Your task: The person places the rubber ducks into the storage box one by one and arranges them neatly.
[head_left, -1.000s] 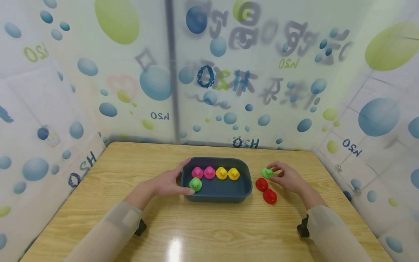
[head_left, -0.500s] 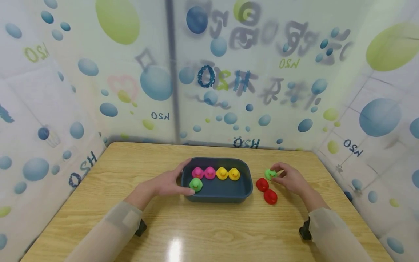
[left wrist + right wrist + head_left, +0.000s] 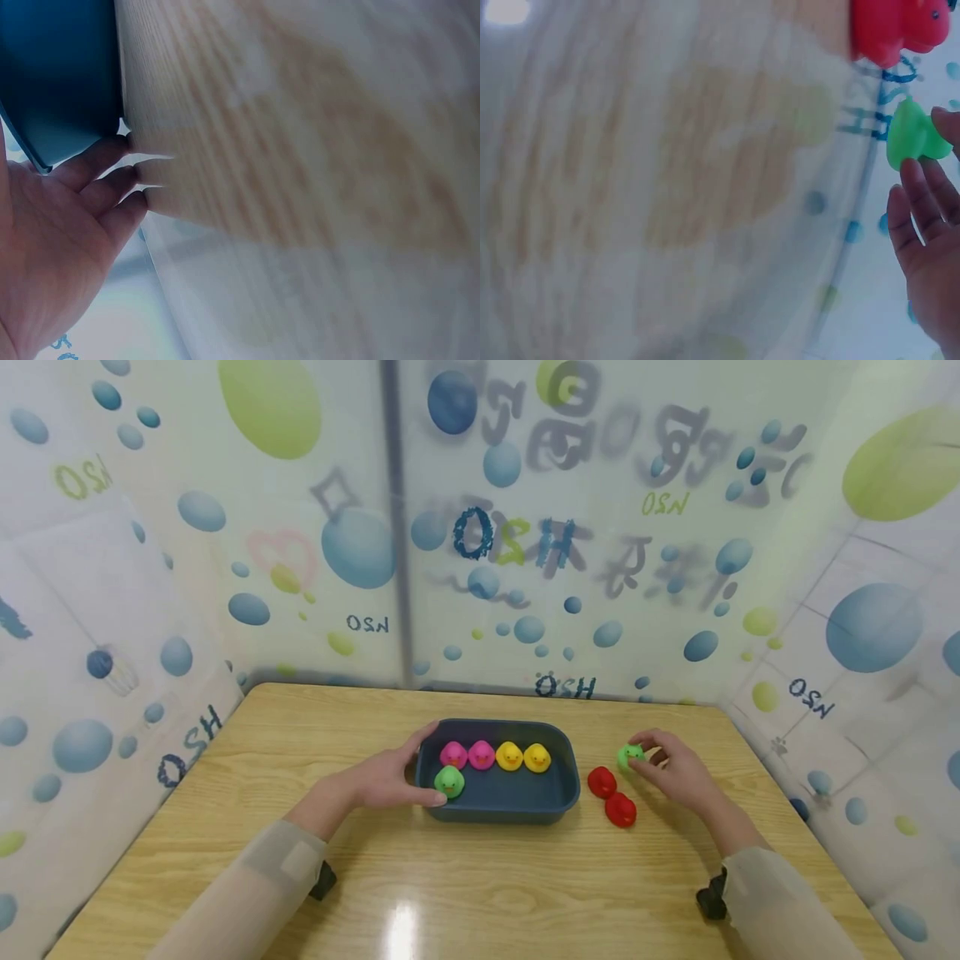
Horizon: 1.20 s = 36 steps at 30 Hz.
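A dark blue plastic box (image 3: 495,817) stands on the wooden table. My left hand (image 3: 386,777) grips its left end, thumb over the front rim and fingers along the far corner; in the left wrist view, the fingers (image 3: 112,187) lie by its wall. Inside, two pink rubber ducks (image 3: 481,756) and two yellow rubber ducks (image 3: 509,757) form a back row, with one green rubber duck (image 3: 449,782) in front at left. To the right of the box, my right hand (image 3: 675,772) pinches another green rubber duck (image 3: 907,135) between thumb and fingers.
Two red rubber ducks (image 3: 620,810) sit touching on the table (image 3: 480,885), between the box and my right hand. A patterned curtain (image 3: 480,635) with bubbles and lettering hangs behind the table and along both sides.
My right hand has moved a little to the right, away from the box, with the green rubber duck between its fingers. The left hand and the box stay put.
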Motion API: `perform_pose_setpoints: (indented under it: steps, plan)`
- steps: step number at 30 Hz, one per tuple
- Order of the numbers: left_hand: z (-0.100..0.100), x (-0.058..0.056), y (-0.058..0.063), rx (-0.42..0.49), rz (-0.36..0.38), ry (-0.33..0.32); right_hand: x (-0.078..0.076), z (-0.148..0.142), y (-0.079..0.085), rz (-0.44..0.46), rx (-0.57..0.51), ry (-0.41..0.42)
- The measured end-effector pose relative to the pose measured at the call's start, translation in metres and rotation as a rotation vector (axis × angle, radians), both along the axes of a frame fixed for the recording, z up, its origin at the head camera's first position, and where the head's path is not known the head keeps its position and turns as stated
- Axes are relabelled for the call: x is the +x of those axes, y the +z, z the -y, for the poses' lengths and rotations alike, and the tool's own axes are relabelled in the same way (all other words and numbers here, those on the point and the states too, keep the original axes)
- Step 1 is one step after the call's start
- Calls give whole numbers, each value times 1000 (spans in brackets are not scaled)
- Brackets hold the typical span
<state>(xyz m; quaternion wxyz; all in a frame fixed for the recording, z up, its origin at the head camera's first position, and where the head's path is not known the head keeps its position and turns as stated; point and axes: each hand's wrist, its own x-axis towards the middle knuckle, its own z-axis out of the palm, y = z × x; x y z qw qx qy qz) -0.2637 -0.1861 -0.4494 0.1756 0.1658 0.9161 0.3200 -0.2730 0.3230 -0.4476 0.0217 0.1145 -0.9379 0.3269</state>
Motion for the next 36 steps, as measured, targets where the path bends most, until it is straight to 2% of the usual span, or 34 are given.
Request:
perform_pose_setpoints:
  steps: [7, 18, 36]
  plan:
    - [0, 0, -1, -1, -3, -2, 9, 17, 15, -61, -64, 25]
    - [0, 0, 0, -3, -12, -4, 18, 55, 27, -26, -145, 121]
    - [1, 0, 0, -2, -14, -7, 29, 125, 24, 2, -210, 284]
